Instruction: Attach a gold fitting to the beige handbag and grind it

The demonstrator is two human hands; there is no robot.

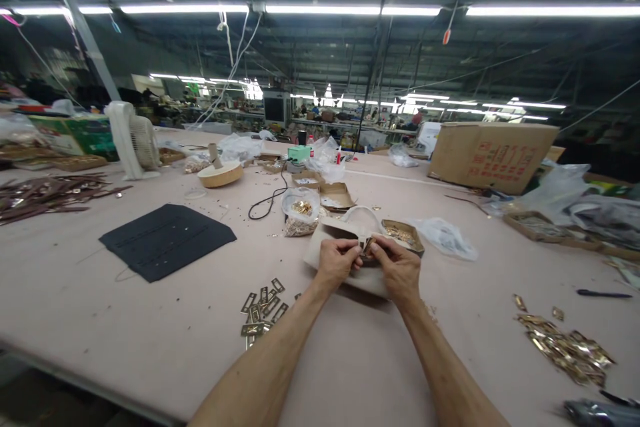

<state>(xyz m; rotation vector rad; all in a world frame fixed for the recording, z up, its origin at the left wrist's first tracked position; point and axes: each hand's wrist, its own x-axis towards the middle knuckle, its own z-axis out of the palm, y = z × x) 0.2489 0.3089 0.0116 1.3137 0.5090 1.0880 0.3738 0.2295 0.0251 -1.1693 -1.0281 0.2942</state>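
Both my hands are on the small cream handbag [334,248] lying mid-table, a bit right of centre and near me. My left hand [336,260] pinches the bag's top edge, fingers curled tight on the fabric. My right hand [397,265] is clenched too, thumb and forefinger nipping a small brass-looking metal fitting [369,248] against the bag front; the exact piece is too small to make out. Looks like I'm mid-way through seating hardware on the bag, judging by the grip. The next move calls for keeping the bag pinned with the left and pressing or threading the fitting squarely with the right, without skewing it. The bag's handle [361,212] loops up on the far side, clear of my fingers. Just beyond the bag sits a shallow tray of gold parts [403,235], touching or nearly touching it, so it is easy to nudge. Near left, a scatter of flat metal plates [263,310] lies by my left forearm. Near right is a heap of gold fittings [565,347]. Further left lies a dark fabric panel [167,239]. A clear bag of gold pieces [301,210] and a black cable [267,199] lie past the bag. A cardboard box [493,155] stands far right and a white fan [131,140] far left. Nothing blocks my hands on the pink table [350,360].
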